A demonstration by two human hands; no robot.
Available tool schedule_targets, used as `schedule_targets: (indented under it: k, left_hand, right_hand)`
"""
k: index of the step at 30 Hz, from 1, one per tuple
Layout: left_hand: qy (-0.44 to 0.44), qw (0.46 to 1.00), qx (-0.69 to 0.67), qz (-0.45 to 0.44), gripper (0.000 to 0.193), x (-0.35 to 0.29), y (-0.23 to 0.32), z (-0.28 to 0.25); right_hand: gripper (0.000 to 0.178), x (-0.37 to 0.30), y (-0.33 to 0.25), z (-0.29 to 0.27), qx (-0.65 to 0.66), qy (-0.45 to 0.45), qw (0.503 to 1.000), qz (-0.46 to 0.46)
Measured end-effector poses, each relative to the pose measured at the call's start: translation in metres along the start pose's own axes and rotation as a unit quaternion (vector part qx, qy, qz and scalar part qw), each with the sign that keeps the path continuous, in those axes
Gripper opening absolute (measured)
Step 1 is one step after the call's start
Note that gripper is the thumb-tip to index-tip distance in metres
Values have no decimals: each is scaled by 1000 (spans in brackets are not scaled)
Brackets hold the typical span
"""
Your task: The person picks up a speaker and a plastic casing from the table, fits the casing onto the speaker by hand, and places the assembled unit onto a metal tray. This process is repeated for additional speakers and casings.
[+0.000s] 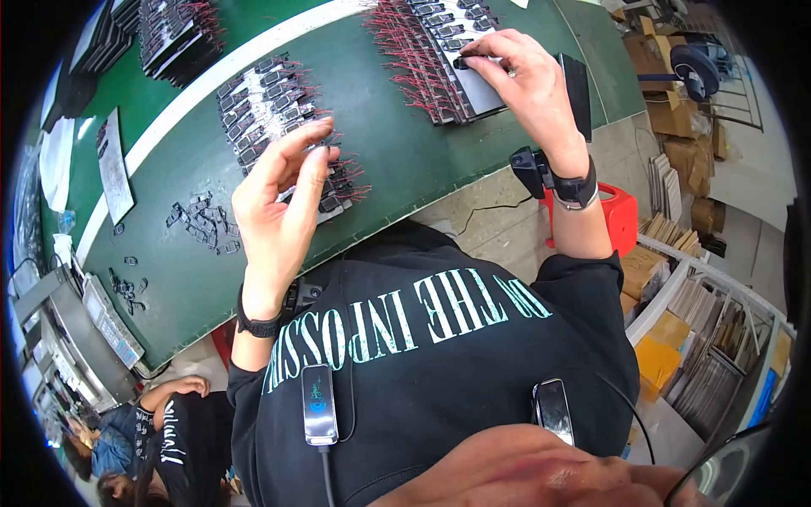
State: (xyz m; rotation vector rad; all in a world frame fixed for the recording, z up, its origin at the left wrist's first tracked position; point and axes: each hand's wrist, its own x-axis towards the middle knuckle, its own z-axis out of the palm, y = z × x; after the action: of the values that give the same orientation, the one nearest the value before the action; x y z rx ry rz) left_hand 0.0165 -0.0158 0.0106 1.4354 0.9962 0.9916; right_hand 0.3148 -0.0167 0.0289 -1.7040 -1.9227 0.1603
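My right hand is raised at the right, thumb and forefinger pinched on a small black part. Just beneath it lies the right-hand board, whose upper stretch carries rows of small black rectangular parts and whose near end is bare pale surface. My left hand hovers over the near edge of a second board, covered with similar black parts and thin red wires. Its thumb and forefinger are apart, with nothing visible held between them. Part of that board is hidden behind the hand.
Loose black parts lie heaped on the green table, left of my left hand. A pale plate rests farther left. Stacked boards with red wires stand at the back. A red stool stands below the table's right side.
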Motion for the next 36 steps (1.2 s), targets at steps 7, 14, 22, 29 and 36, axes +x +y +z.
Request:
schedule_targets:
  k: [7,14,22,29,36]
  left_hand:
    - [-8,1000,1,6,22,3,-5,-6]
    - [-16,1000,22,10,19,0,-3,-3]
    - [86,995,-28,39,25,0,-15,-64]
    - [282,950,131,30,32,-1,-13,-120]
    - [261,871,416,-9,16,-37,-55,-161]
  right_hand:
    - [12,-8,13,6,-57,33,997,-28]
    - [15,-3,-3,5,-26,26,999,-12]
    - [20,-24,50,-26,67,13,994,84]
    - [15,-13,39,-39,-24,-86,995,51]
    - [15,-1,68,-38,-10,-163,987,10]
